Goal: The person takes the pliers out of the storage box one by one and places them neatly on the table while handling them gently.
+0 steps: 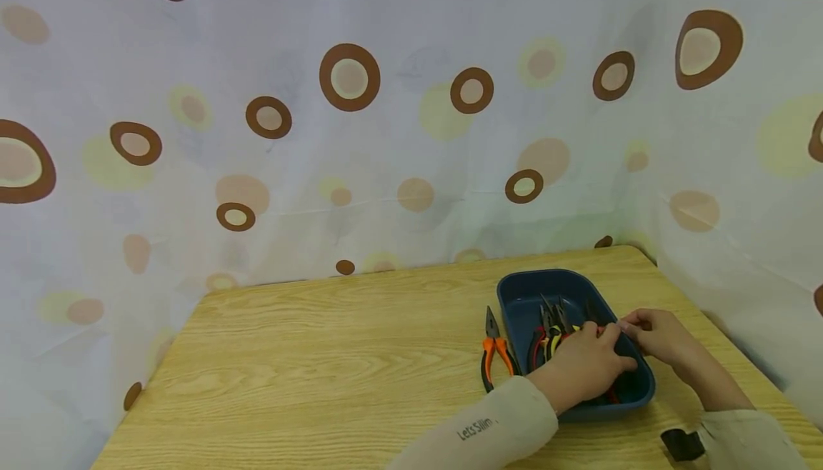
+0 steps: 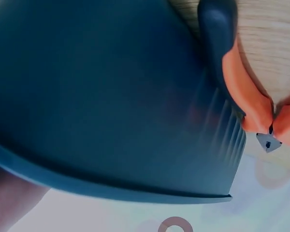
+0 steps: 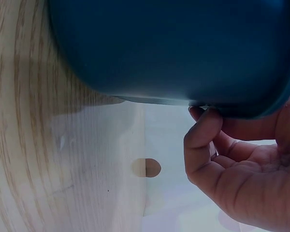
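Note:
A dark blue plastic bin (image 1: 534, 283) holds several needle-nose pliers (image 1: 550, 338) with red-and-black and yellow-and-black handles. My left hand (image 1: 581, 366) reaches palm down over the bin, its fingers bent above a red-handled pair; I cannot tell whether it grips them. In the left wrist view the bin's wall hides most of that hand. At the right rim, my right hand (image 1: 665, 338) has its index finger and thumb curled, pinching at the edge. Its bent fingers (image 3: 199, 140) show at that rim in the right wrist view.
Orange-and-black needle-nose pliers (image 1: 494, 348) lie on the wooden table (image 1: 321, 356), just left of the bin. A patterned curtain (image 1: 398, 134) hangs behind and along the sides. A black strap (image 1: 683, 445) lies near the right sleeve.

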Motion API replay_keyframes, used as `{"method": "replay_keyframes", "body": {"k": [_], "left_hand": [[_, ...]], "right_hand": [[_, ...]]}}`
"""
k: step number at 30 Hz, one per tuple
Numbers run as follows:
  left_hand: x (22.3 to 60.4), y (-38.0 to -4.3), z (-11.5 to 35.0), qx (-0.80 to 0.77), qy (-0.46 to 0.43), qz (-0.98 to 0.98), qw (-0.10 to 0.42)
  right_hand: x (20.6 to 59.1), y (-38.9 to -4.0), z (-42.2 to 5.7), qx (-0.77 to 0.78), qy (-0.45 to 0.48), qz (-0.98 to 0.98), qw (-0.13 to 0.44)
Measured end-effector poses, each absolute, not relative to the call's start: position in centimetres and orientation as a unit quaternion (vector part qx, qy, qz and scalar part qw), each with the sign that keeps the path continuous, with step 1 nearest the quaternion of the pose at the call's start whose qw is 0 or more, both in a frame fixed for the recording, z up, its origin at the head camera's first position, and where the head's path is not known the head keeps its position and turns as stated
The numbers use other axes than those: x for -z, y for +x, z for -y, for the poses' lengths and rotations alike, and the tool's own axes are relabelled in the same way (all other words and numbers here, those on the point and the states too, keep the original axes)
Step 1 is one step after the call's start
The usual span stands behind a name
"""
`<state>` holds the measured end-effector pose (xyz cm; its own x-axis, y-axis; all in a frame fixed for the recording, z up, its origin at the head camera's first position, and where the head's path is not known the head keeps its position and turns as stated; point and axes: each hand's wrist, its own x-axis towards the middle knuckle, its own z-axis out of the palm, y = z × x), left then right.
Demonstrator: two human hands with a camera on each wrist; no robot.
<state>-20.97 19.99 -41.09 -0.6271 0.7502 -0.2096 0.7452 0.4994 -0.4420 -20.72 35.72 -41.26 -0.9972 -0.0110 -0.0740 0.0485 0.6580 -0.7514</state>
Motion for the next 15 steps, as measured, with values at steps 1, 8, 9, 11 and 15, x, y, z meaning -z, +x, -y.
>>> {"method": "replay_keyframes", "body": {"k": [1,8,9,11,15], "left_hand": [[41.17,-20.91,-20.00,-0.260,-0.433,0.863,0.012],[41.64,-20.51,-20.46,-0.297,-0.433,0.850,0.046],[41.68,-20.50,-20.51,-0.292,-0.430,0.853,0.044],[41.73,-20.52,-20.56,-0.286,-0.425,0.858,0.036],[41.95,-20.50,-20.52,-0.260,-0.422,0.868,0.033]], "right_hand": [[41.26,-20.71,-35.67,0.414,0.010,-0.909,0.036],[41.32,-20.64,-35.60,0.412,0.006,-0.910,0.034],[41.34,-20.63,-35.66,0.410,0.006,-0.911,0.034],[41.37,-20.61,-35.79,0.408,0.006,-0.912,0.035],[41.43,-20.54,-36.05,0.410,0.009,-0.911,0.040]]}}
